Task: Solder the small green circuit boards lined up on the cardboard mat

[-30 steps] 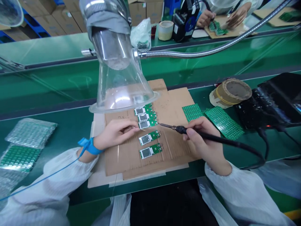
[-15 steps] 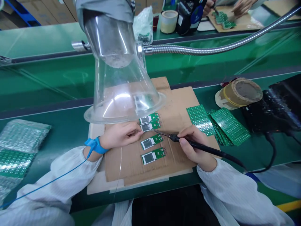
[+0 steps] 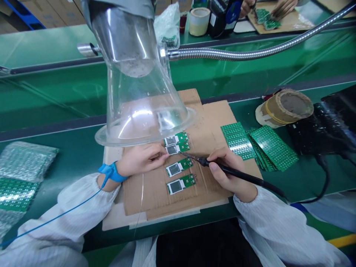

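My right hand [image 3: 229, 168] is closed round the black handle of a soldering iron [image 3: 236, 172]. Its thin tip points left and meets or hovers just over the edge of a small green circuit board with a grey screen [image 3: 174, 149]. At that board's left end my left hand [image 3: 146, 158] is closed in a pinch, with a blue strap [image 3: 112, 172] on the wrist. A thin solder wire [image 3: 142, 191] trails down from beneath this hand; its end at the fingertips is too small to make out. Nearer me lie two similar boards, a middle one [image 3: 179, 167] and a front one [image 3: 181, 184].
Cardboard [image 3: 211, 189] lies under the boards. A clear fume hood [image 3: 144, 111] on a metal hose hangs above, partly covering the farthest board. Green panels [image 3: 274, 148] and a tape-wrapped roll [image 3: 283, 107] are at right, bubble-wrapped panels [image 3: 27, 161] at left. Another person's hands [image 3: 283, 8] work across the bench.
The soldering iron and my right hand have shifted very slightly left, the tip now closer to the board's edge. My left hand keeps its pinch. The whole view has moved a little.
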### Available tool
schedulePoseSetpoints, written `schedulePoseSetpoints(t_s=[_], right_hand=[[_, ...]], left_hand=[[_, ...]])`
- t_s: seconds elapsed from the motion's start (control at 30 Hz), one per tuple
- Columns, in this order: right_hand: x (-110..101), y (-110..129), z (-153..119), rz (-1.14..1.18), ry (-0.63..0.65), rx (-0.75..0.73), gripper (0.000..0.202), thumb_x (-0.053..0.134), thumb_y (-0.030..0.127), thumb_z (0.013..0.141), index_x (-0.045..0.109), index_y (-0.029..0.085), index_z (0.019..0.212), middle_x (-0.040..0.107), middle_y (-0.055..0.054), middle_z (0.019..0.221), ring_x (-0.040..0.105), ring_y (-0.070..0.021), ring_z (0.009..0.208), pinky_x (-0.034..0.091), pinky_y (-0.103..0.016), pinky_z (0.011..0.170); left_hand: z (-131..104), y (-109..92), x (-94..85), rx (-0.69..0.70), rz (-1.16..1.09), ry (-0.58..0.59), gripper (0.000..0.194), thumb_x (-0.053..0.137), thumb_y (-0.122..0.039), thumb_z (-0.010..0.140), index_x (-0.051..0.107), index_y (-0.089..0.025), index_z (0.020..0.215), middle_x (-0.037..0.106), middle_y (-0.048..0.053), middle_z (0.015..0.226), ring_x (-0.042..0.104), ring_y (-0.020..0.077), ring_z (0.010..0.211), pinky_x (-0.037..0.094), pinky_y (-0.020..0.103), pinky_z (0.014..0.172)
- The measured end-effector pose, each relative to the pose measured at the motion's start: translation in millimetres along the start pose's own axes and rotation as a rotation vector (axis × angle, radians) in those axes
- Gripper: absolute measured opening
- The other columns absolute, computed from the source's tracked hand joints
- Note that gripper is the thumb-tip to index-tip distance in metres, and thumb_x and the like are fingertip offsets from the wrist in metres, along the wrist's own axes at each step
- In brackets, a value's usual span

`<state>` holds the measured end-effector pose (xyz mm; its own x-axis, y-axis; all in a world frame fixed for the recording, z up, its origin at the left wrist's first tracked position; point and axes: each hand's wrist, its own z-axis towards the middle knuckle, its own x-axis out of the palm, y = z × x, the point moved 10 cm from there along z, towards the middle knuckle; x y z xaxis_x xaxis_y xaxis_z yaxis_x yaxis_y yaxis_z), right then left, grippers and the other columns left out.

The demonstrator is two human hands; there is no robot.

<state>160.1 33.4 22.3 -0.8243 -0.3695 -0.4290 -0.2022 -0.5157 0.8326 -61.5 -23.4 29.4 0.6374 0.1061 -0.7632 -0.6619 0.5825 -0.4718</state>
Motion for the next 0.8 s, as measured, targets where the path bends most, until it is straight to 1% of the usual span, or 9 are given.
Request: schedulePoseSetpoints(t_s=[0.13,0.3,0.43,0.57,0.63,0.7,0.73,0.8], right_hand=[[0.2,1.9,0.7,0.004,-0.007,-0.026,0.003,0.068,0.027,0.099,0.064,0.027,0.098,0.07,0.001,0.078,0.067,-0.015,0.063,0.051,-0.027,0.055],[-2.3,1.0,-2.5,0.008,-0.019,-0.033,0.003,0.068,0.027,0.1,0.064,0.027,0.099,0.069,0.002,0.078,0.065,-0.0144,0.062,0.049,-0.026,0.054],[-11.2,-6.9,-8.2,0.065,-0.097,-0.013,0.004,0.067,0.03,0.103,0.065,0.027,0.102,0.068,0.001,0.08,0.062,-0.0138,0.063,0.048,-0.026,0.055],[-9.0,-11.0,-9.7,0.056,-0.084,-0.002,0.006,0.067,0.032,0.104,0.066,0.027,0.101,0.067,0.001,0.079,0.061,-0.0141,0.063,0.047,-0.028,0.055],[-9.4,-11.5,-9.5,0.058,-0.093,0.002,0.008,0.067,0.034,0.105,0.067,0.027,0.101,0.066,0.001,0.08,0.061,-0.0139,0.062,0.046,-0.028,0.054],[-12.1,-14.7,-9.9,0.095,-0.124,0.023,0.01,0.066,0.034,0.106,0.067,0.026,0.101,0.066,0.0,0.081,0.061,-0.0134,0.062,0.047,-0.027,0.054],[-13.5,-17.3,-10.4,0.12,-0.142,0.036,0.01,0.066,0.035,0.106,0.067,0.026,0.101,0.066,0.001,0.081,0.061,-0.0133,0.061,0.047,-0.027,0.054],[-16.3,-23.2,-12.0,0.16,-0.176,0.062,0.01,0.066,0.035,0.107,0.067,0.026,0.103,0.065,0.0,0.082,0.062,-0.0139,0.064,0.049,-0.028,0.057]], left_hand=[[1.1,0.0,-1.1,-0.006,-0.007,-0.012,0.013,0.064,-0.028,0.109,0.065,-0.02,0.098,0.058,-0.009,0.062,0.056,0.007,0.051,0.039,0.018,0.051],[0.7,0.1,-0.4,-0.003,0.005,-0.015,0.013,0.063,-0.029,0.109,0.065,-0.021,0.099,0.057,-0.01,0.061,0.055,0.0072,0.05,0.038,0.018,0.05],[0.0,0.0,-1.8,0.001,-0.005,-0.022,0.011,0.064,-0.027,0.109,0.064,-0.021,0.1,0.059,-0.01,0.063,0.057,0.0069,0.051,0.04,0.018,0.051],[1.3,-0.9,-4.3,0.001,-0.022,-0.028,0.011,0.063,-0.027,0.109,0.064,-0.021,0.1,0.06,-0.009,0.064,0.056,0.0072,0.051,0.041,0.017,0.051],[1.6,1.6,-5.0,-0.031,-0.03,-0.032,0.009,0.061,-0.025,0.109,0.064,-0.02,0.102,0.069,-0.006,0.072,0.058,0.0071,0.052,0.044,0.017,0.052],[1.2,3.9,-3.8,-0.058,-0.035,-0.023,0.006,0.059,-0.022,0.109,0.063,-0.02,0.105,0.08,0.0,0.091,0.063,0.0068,0.056,0.047,0.017,0.054],[0.9,3.9,-2.4,-0.06,-0.033,-0.011,0.005,0.059,-0.021,0.109,0.063,-0.019,0.107,0.083,0.003,0.099,0.066,0.007,0.059,0.049,0.017,0.055],[0.5,0.7,1.9,-0.03,-0.035,0.032,0.005,0.06,-0.02,0.109,0.064,-0.02,0.111,0.085,0.004,0.105,0.069,0.008,0.06,0.051,0.019,0.057]])
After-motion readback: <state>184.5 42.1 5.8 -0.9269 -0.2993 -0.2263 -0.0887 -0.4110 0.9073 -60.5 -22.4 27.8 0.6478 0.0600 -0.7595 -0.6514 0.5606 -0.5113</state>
